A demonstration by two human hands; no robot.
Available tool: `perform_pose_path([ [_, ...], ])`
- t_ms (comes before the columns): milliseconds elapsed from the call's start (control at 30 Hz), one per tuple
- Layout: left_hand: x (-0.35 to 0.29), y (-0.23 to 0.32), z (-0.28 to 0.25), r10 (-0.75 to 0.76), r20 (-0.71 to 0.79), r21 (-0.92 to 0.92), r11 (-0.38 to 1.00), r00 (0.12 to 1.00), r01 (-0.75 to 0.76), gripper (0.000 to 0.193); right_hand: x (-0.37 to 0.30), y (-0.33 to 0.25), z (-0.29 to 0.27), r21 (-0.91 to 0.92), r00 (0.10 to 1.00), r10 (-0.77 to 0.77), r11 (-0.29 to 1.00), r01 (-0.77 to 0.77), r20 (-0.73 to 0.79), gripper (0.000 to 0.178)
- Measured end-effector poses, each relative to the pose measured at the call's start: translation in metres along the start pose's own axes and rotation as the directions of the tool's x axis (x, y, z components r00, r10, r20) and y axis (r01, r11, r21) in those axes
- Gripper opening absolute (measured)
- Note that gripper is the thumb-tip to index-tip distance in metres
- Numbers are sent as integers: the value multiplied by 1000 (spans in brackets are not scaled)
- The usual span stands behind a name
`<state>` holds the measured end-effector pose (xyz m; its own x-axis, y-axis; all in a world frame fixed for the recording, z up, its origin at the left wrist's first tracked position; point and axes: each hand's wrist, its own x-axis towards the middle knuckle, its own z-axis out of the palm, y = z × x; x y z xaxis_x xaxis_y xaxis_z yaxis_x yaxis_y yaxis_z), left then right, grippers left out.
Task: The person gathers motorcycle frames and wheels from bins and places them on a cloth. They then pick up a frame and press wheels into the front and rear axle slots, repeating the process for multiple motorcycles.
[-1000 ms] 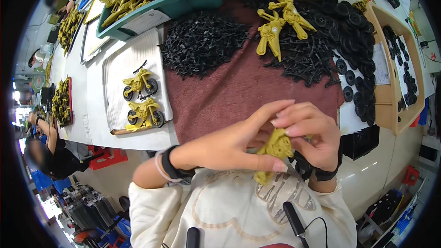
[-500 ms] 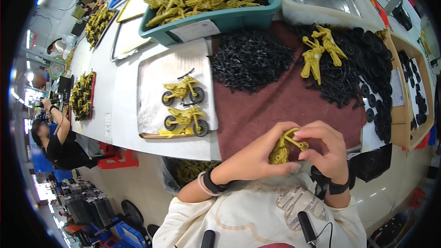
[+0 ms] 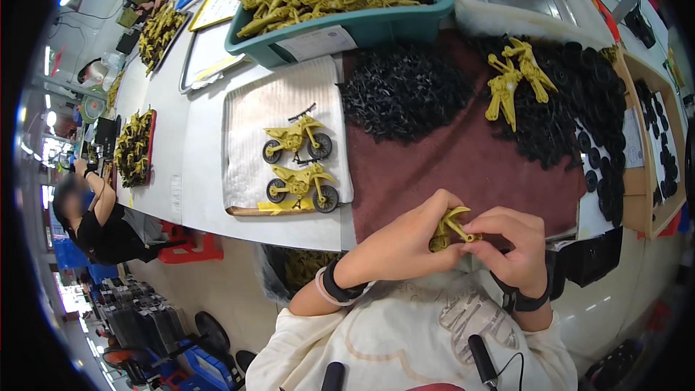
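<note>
- Left hand: grasping an olive-yellow plastic toy-motorcycle frame.
- Right hand: thumb and fingertips pinching the frame's projecting end.
- Frame position: between both hands, before the torso, near the white bench edge.
- Left: two yellow toy motorcycles with black wheels on white ribbed cloth.
- Beyond hands: heap of small black plastic parts on dark-red cloth.
</note>
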<state>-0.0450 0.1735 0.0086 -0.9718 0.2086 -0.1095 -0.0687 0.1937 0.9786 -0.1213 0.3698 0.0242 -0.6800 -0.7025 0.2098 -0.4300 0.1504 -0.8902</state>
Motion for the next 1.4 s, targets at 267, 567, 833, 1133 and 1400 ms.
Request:
perform_pose_path([
  [267, -2, -1, 0, 74, 131, -84, 994, 989, -63, 39, -6, 10, -9, 158, 991, -134, 979, 131, 14, 21],
  [567, 0, -15, 0, 209, 227, -292, 946, 951, -138, 47, -7, 8, -11, 347, 994, -65, 937, 32, 84, 22],
  [833, 5, -14, 0, 252, 151, -187, 957, 956, -223, 49, -12, 7, -10, 350, 998, -9, 936, -14, 63, 22],
  [1133, 6, 4, 12, 391, -190, 360, 881, 900, -307, 53, -8, 8, -10, 156, 998, -19, 987, 28, -64, 22],
  [1400, 8, -24, 26, 563, -238, 284, 819, 791, -498, 36, -8, 14, -12, 128, 995, -83, 988, 89, -52, 23],
])
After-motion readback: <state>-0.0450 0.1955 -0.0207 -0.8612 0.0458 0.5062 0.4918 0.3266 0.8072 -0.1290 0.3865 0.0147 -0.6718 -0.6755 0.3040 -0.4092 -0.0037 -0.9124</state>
